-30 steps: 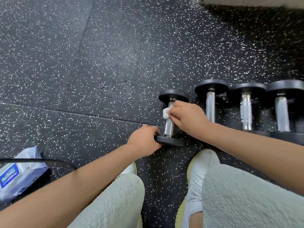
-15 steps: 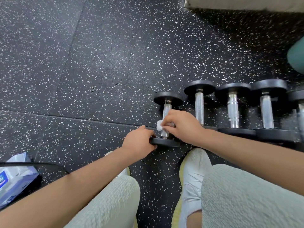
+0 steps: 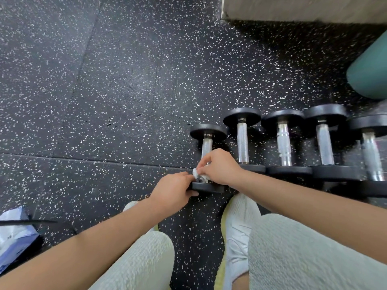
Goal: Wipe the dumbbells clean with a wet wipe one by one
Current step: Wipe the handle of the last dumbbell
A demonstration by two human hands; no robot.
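At the lower left edge of the frame a packet of wipes (image 3: 12,237) lies on the speckled floor (image 3: 104,101). Just below centre, the left hand (image 3: 173,190) curls its fingers round the near plate of the smallest dumbbell (image 3: 207,147), a close grip that steadies it. The dumbbell is probably dense, stiff and apt to roll on its round plates, so a plate rim is the sound hold. Beside it the right hand (image 3: 219,167) pinches the wet wipe (image 3: 196,174), soft and limp, against the low end of the chrome handle, its grip narrow. Four more dumbbells (image 3: 243,143) lie side by side towards the right edge.
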